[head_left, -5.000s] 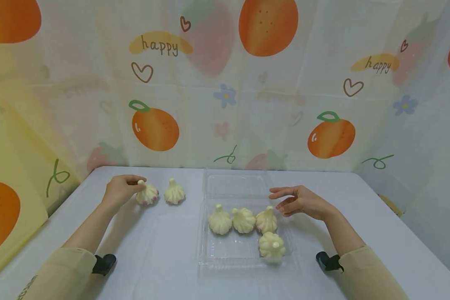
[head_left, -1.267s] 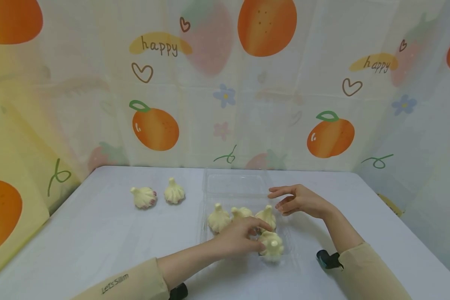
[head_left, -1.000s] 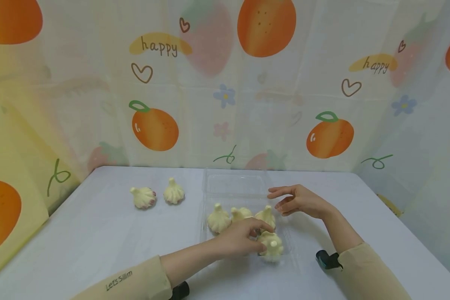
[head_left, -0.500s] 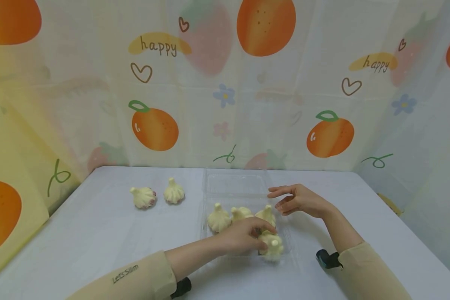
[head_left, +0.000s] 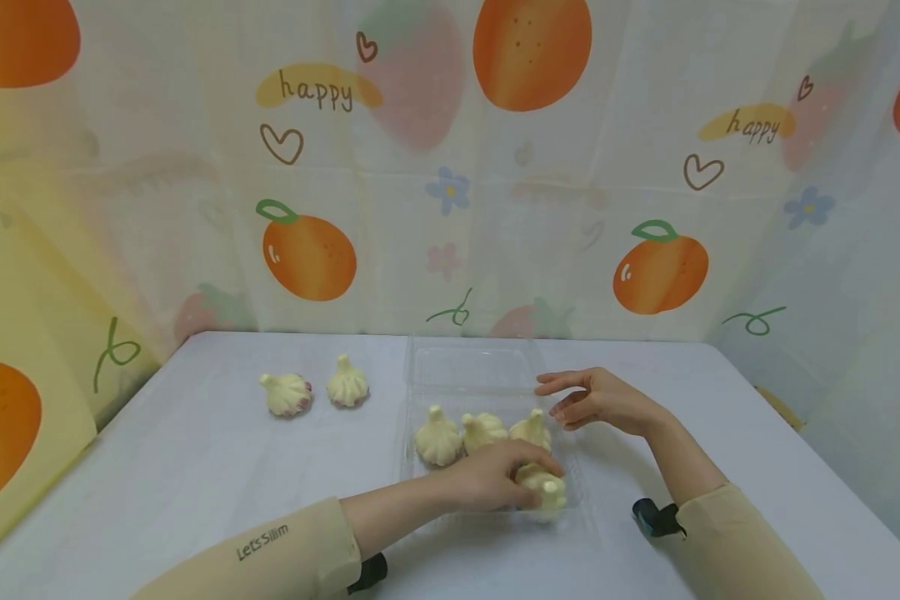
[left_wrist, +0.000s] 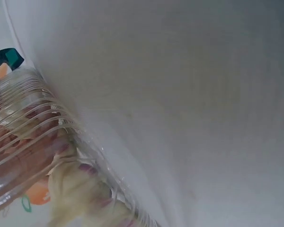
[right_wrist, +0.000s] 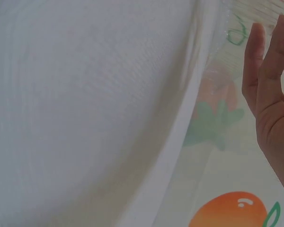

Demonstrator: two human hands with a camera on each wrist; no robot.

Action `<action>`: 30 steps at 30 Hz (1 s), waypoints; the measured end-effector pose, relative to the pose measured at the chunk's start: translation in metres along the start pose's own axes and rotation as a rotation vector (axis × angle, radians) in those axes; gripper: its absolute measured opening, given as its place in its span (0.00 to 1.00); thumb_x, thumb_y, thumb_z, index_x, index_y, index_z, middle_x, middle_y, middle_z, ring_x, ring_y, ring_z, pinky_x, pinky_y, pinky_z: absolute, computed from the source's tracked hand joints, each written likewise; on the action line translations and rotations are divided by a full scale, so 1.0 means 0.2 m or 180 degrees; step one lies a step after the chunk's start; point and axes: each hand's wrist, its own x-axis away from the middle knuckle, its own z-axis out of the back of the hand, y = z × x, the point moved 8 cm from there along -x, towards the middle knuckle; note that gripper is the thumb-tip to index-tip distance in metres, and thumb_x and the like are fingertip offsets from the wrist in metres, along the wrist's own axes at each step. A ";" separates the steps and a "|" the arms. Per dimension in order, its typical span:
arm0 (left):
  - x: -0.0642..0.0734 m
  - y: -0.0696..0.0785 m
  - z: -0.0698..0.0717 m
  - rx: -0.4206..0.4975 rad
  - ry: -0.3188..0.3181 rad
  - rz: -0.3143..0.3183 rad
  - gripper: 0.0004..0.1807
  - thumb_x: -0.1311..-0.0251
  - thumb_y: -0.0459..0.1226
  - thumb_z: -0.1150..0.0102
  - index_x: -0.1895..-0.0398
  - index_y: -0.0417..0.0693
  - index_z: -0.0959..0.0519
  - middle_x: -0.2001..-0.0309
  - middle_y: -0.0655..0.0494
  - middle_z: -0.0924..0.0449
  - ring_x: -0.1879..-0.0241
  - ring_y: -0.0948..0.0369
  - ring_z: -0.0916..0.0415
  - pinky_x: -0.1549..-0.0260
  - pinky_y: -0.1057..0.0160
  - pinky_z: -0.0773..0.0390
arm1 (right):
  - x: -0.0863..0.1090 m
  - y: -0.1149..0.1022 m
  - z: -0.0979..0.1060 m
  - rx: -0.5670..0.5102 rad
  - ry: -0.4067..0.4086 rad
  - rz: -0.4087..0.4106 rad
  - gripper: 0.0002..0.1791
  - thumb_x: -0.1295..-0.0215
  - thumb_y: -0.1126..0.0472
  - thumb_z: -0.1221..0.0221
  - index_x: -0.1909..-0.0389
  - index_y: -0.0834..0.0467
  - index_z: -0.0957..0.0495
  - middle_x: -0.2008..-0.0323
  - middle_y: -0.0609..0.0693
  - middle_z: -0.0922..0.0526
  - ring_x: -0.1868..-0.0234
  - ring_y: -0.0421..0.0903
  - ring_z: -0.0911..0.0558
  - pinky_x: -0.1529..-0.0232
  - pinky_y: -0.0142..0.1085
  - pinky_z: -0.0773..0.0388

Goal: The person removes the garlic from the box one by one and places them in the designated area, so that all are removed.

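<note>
My left hand (head_left: 487, 477) reaches into the clear plastic clamshell box (head_left: 417, 506), thumb and fingers around a pale garlic bulb (head_left: 547, 486) at the box's front right. Behind it stands a row of three garlic bulbs: one at left (head_left: 438, 437), a middle bulb (head_left: 483, 430) and a right-hand bulb (head_left: 531, 429), the last two partly covered by my hand. In the left wrist view, garlic with purple streaks (left_wrist: 78, 189) shows beside the box's ribbed wall (left_wrist: 28, 127). My right hand (head_left: 603, 402) hovers by the box's right side, fingers loosely extended and holding nothing.
Two more garlic bulbs lie on the white table (head_left: 307, 467) at back left: a purple-tinged bulb on its side (head_left: 287, 395) and an upright bulb (head_left: 348, 382). The box's lid (head_left: 472, 367) is folded back behind it. A printed curtain (head_left: 390, 250) hangs behind the table.
Five seconds ago my left hand was at a garlic bulb on the left; that bulb now lies tipped over. Lately the left hand has edged right, its fingers reaching farther over the front-right bulb.
</note>
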 end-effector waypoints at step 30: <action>0.04 0.01 0.09 0.0000 0.0470 -0.0186 0.20 0.44 0.33 0.33 0.46 0.48 0.18 0.48 0.51 0.17 0.77 0.70 0.40 0.71 0.74 0.32 | 0.00 -0.01 0.00 0.0056 0.0005 0.0023 0.28 0.39 0.65 0.39 0.36 0.67 0.28 0.25 0.63 0.40 0.56 0.38 0.16 0.53 0.38 0.15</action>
